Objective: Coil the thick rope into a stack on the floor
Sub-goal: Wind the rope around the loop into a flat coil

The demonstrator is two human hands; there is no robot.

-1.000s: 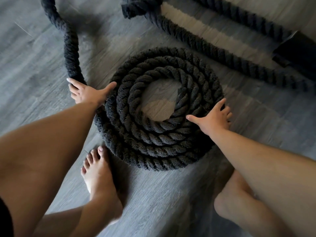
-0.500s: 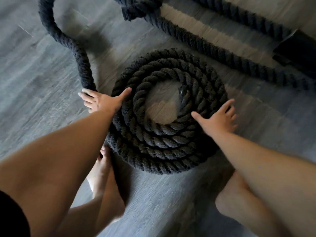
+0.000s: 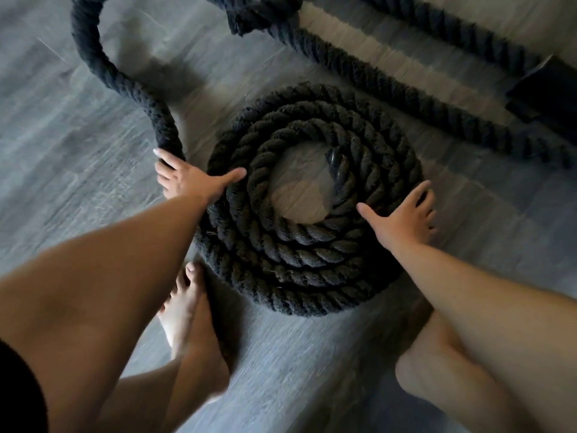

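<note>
A thick black twisted rope lies wound in a flat coil point(image 3: 299, 260) of several rings on the grey plank floor, its capped end point(image 3: 335, 160) showing inside the centre hole. My left hand point(image 3: 190, 179) lies flat over the rope where the loose length point(image 3: 131, 89) meets the coil's left edge, fingers straight, thumb stretched onto the rings. My right hand point(image 3: 402, 217) presses on the coil's right side with fingers spread and straight.
The loose rope snakes off to the upper left. Two more stretches of rope point(image 3: 406, 98) run diagonally across the upper right beside a dark block point(image 3: 549, 98). My bare left foot point(image 3: 187, 310) stands against the coil's lower left; my right foot point(image 3: 437, 370) is at lower right.
My left hand has pushed the incoming rope rightward, closing it against the coil's left edge. The loose length has bent into a tighter curve. My right hand stays on the coil's right side.
</note>
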